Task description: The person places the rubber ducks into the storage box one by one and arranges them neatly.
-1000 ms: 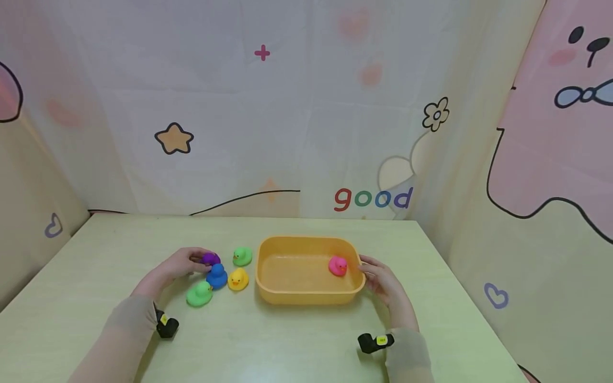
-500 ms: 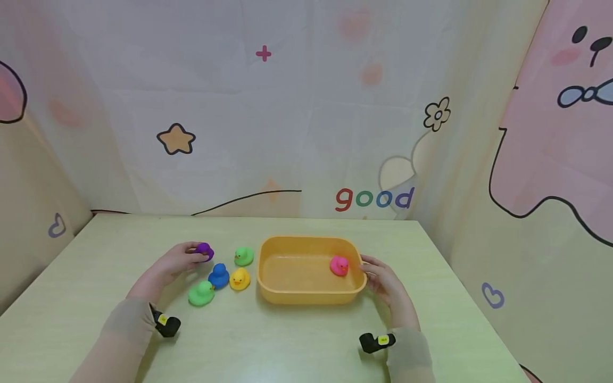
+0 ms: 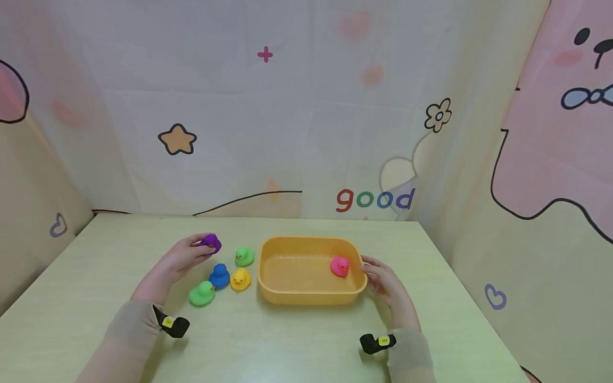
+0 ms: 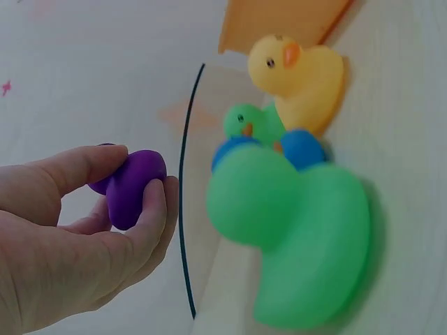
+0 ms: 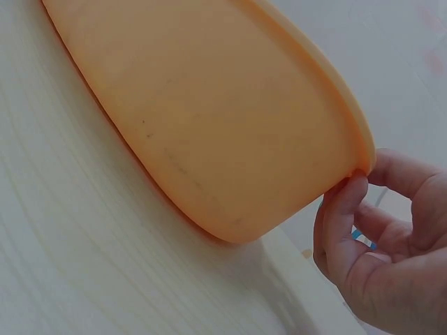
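Observation:
A purple rubber duck (image 3: 210, 243) is pinched between the thumb and fingers of my left hand (image 3: 185, 256), held above the table. The left wrist view shows the same purple duck (image 4: 133, 188) clear of the others. Below and beside that hand sit a blue duck (image 3: 219, 276), a yellow duck (image 3: 240, 280) and two green ducks, one nearer (image 3: 201, 294) and one farther back (image 3: 245, 256). My right hand (image 3: 387, 284) grips the right end rim of a yellow-orange plastic basin (image 3: 306, 298). Inside the basin, near that end, lies a pink duck (image 3: 340, 267).
The pale wooden table (image 3: 268, 346) ends at a back edge against a printed cloth (image 3: 306, 133). Black wrist cameras sit on the left cuff (image 3: 175, 326) and the right cuff (image 3: 375, 343).
My left hand has lifted the purple duck up and away from beside the blue duck, first leftward, then slightly right. The right hand and basin stay where they were.

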### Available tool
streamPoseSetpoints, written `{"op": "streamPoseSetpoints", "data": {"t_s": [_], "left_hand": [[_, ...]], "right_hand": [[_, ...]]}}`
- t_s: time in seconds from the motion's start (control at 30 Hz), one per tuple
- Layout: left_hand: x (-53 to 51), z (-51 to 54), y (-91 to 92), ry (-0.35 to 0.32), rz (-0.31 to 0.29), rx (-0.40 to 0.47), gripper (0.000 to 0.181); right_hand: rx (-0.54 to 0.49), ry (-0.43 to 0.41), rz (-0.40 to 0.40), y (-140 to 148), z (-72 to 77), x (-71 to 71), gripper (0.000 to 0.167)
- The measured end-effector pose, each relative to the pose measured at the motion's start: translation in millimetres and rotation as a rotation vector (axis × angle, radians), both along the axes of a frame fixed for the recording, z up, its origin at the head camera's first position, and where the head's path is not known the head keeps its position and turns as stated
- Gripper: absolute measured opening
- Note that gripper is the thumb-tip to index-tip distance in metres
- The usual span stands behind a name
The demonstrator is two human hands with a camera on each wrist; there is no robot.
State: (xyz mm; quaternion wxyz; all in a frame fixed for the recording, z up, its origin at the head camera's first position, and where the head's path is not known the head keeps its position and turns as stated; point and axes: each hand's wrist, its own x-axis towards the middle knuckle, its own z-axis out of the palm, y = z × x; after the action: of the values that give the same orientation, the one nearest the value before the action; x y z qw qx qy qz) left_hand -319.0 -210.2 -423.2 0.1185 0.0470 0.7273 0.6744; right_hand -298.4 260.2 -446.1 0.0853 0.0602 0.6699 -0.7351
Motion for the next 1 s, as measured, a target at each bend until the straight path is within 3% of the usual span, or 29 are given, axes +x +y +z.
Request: {"op": "streamPoseSetpoints", "data": {"t_s": [0.2, 0.37, 1.0], "left_hand": [[6.5, 16.1, 21.5, 0.035, -0.029, 0.017, 0.062], [9.3, 23.5, 41.9, 0.019, -0.041, 0.042, 0.06], [3.7, 22.1, 127.8, -0.021, -0.08, 0.107, 0.052]], "right_hand": [[0.013, 0.002, 0.003, 0.2, 1.2, -0.7, 0.054], [0.006, 0.006, 0.014, 0.6, 2.2, -0.2, 0.055], [-0.007, 0.004, 0.025, 0.0, 3.0, 1.9, 0.055]]}}
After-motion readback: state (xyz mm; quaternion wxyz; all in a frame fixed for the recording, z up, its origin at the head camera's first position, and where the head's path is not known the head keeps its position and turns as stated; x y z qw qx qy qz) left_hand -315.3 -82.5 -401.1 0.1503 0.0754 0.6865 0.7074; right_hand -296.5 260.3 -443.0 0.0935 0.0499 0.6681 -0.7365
